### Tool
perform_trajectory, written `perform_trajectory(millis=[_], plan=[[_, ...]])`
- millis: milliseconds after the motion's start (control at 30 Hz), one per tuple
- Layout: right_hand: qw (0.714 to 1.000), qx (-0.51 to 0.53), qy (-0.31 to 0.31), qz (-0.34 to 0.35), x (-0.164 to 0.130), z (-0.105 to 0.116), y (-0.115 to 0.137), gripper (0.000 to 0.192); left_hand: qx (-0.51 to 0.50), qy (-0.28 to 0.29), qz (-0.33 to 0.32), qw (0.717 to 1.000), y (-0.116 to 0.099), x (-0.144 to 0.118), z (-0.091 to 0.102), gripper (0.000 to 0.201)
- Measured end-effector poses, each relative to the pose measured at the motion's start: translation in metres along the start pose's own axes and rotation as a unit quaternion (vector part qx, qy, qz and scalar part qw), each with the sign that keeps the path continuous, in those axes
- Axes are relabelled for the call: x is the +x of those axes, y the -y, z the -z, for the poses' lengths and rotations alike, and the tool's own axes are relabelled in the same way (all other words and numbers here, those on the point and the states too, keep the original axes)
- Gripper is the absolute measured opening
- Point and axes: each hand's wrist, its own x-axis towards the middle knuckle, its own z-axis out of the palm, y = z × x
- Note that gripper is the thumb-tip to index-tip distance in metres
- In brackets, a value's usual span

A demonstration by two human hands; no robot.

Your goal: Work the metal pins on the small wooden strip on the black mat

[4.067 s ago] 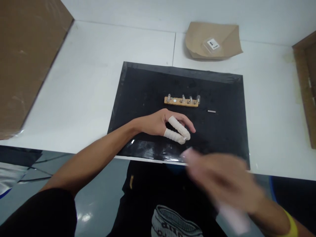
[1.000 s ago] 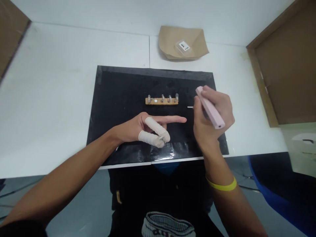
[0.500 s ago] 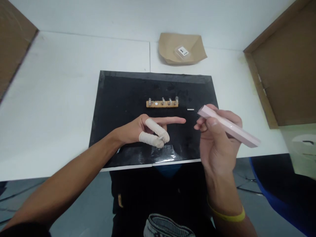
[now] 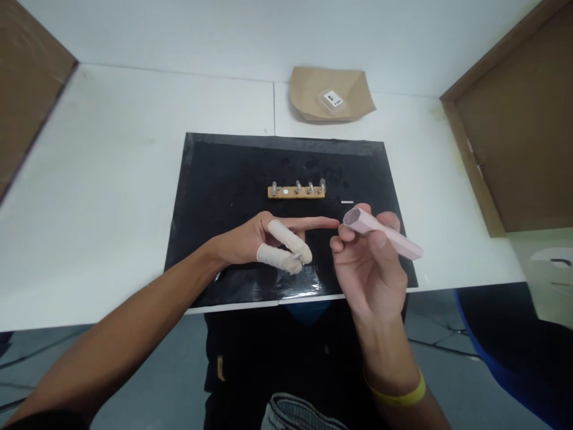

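My right hand [image 4: 369, 269] grips a pale pink, pen-shaped tool [image 4: 382, 233] above the near right part of the black mat [image 4: 215, 179]; its blunt end points left toward my left hand. My left hand [image 4: 268, 240] rests on the mat with one bare finger stretched out to the right. Its thumb and one finger wear white finger cots and pinch together on something tiny that I cannot make out. A small tan circuit strip [image 4: 296, 190] with several upright metal parts lies beyond both hands. A short white piece [image 4: 347, 202] lies just right of the strip.
A brown paper bag [image 4: 331, 94] with a small labelled clear packet on it sits at the back of the white table [image 4: 98, 173]. Cardboard panels stand at the left [image 4: 27, 89] and right [image 4: 514, 137]. A blue bin [image 4: 514, 352] sits low on the right.
My right hand has moved left and nearer to the left hand, turning the pink tool so its end faces the outstretched finger. The left hand has stayed put.
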Motion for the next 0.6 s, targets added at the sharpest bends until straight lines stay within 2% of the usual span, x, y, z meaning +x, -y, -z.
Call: perform_trajectory(millis=[100,233,367,600], plan=[[0.999,0.032,0.007,-0.005,0.006,-0.004,-0.003,0.016,-0.007,0.01,0.001,1.0,0.0,0.001,0.0,0.031],[1.0,0.0,0.018,0.003,0.012,-0.003,-0.007,0.017,-0.024,0.021,0.005,0.999,-0.008,-0.002,-0.004,0.029],[0.999,-0.019,0.032,-0.004,0.014,-0.001,-0.007,0.017,-0.02,0.013,0.022,0.999,-0.017,-0.003,-0.008,0.037],[0.997,0.067,0.002,-0.047,0.009,-0.008,0.017,0.016,-0.006,-0.006,0.016,1.0,-0.015,-0.002,-0.007,0.028]])
